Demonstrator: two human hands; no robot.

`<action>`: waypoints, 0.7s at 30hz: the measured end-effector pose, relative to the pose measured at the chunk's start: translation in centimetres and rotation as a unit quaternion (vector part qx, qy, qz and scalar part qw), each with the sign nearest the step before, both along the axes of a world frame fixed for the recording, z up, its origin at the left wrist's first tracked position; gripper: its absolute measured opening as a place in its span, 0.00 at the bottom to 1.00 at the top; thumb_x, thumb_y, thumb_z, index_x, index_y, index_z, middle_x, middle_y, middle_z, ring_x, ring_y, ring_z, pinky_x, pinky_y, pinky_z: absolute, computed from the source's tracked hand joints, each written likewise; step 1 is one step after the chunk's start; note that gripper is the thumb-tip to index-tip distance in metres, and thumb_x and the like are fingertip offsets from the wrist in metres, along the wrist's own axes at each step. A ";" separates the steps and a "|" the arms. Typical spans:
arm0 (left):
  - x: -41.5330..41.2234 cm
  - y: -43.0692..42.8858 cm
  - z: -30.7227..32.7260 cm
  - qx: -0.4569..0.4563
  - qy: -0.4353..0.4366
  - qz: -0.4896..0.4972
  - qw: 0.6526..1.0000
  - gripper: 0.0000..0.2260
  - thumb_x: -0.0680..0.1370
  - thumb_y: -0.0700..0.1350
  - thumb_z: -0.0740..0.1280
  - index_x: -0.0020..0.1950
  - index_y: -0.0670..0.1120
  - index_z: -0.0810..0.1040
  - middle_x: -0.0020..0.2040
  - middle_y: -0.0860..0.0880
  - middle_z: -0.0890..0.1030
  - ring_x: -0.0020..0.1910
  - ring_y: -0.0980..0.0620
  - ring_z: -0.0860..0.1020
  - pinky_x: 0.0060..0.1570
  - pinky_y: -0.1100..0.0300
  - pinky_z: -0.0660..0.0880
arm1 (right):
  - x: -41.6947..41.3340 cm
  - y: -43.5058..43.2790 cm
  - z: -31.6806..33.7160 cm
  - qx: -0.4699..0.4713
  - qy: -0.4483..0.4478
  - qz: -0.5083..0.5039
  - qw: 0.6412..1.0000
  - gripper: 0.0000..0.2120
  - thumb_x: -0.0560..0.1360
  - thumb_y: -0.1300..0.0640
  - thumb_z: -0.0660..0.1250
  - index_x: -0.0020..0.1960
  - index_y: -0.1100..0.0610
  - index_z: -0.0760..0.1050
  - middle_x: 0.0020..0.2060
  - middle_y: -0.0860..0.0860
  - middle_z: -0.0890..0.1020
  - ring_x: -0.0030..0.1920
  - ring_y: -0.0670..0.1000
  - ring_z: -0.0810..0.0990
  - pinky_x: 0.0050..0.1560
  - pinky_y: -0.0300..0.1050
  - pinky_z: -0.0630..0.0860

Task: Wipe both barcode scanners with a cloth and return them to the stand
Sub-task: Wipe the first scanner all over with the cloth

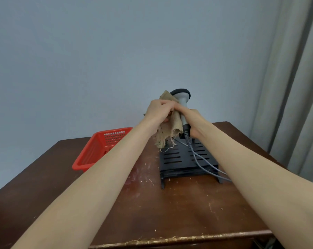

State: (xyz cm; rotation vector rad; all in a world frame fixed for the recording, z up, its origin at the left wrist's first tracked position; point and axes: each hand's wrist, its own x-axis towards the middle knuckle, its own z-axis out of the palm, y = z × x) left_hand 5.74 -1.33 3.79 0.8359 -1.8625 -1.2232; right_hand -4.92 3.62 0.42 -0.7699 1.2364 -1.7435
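The left forearm (91,177) and right forearm (242,168), both bare, stretch forward and converge above the stand (177,159). The left hand (157,112) hangs above the stand's far left corner, knuckles up, fingers curled round the cloth (170,133). The right hand (192,122), above the stand's far edge, grips the handle of the scanner (183,105). The two hands meet at the fingertips.

You can count one scanner (183,97), one cloth (175,126), one stand (173,159), one basket (98,150), two cables (196,161) and one desk (152,212).
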 end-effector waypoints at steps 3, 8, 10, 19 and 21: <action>-0.1 -0.6 -0.3 0.057 0.026 0.020 0.998 0.07 0.75 0.38 0.64 0.48 0.46 0.81 0.44 0.47 0.79 0.39 0.55 0.76 0.43 0.59 0.79 | -0.4 0.3 0.1 0.013 -0.013 -0.012 1.000 0.19 0.73 0.60 0.71 0.61 0.67 0.75 0.44 0.60 0.83 0.41 0.58 0.83 0.46 0.58 0.81; 0.8 -1.6 -1.3 0.137 -0.023 0.027 0.990 0.15 0.75 0.50 0.69 0.57 0.44 0.74 0.43 0.49 0.76 0.38 0.53 0.76 0.34 0.59 0.78 | -0.6 0.8 0.2 0.019 -0.035 0.010 0.999 0.17 0.74 0.60 0.68 0.61 0.65 0.74 0.43 0.59 0.82 0.39 0.58 0.83 0.36 0.55 0.81; 0.7 -1.4 -1.3 0.159 -0.038 0.010 0.986 0.13 0.75 0.54 0.68 0.51 0.45 0.74 0.41 0.48 0.77 0.35 0.52 0.77 0.33 0.59 0.78 | -0.6 0.8 0.1 0.011 -0.048 0.035 0.998 0.16 0.75 0.59 0.67 0.61 0.64 0.74 0.45 0.59 0.82 0.39 0.57 0.84 0.39 0.54 0.81; -0.7 -1.7 -1.7 0.251 0.115 0.002 0.961 0.07 0.74 0.42 0.71 0.48 0.40 0.78 0.44 0.44 0.82 0.39 0.48 0.81 0.36 0.55 0.78 | -0.7 0.6 0.0 0.010 -0.045 0.061 0.997 0.15 0.74 0.59 0.67 0.60 0.63 0.75 0.45 0.58 0.82 0.40 0.56 0.83 0.39 0.49 0.81; -0.9 -2.0 -1.7 0.248 0.140 0.008 0.959 0.05 0.75 0.40 0.69 0.48 0.39 0.77 0.46 0.43 0.82 0.40 0.48 0.81 0.38 0.53 0.78 | -1.0 0.6 0.0 0.014 -0.039 0.057 0.998 0.18 0.74 0.60 0.68 0.62 0.64 0.75 0.47 0.59 0.82 0.41 0.57 0.84 0.40 0.51 0.81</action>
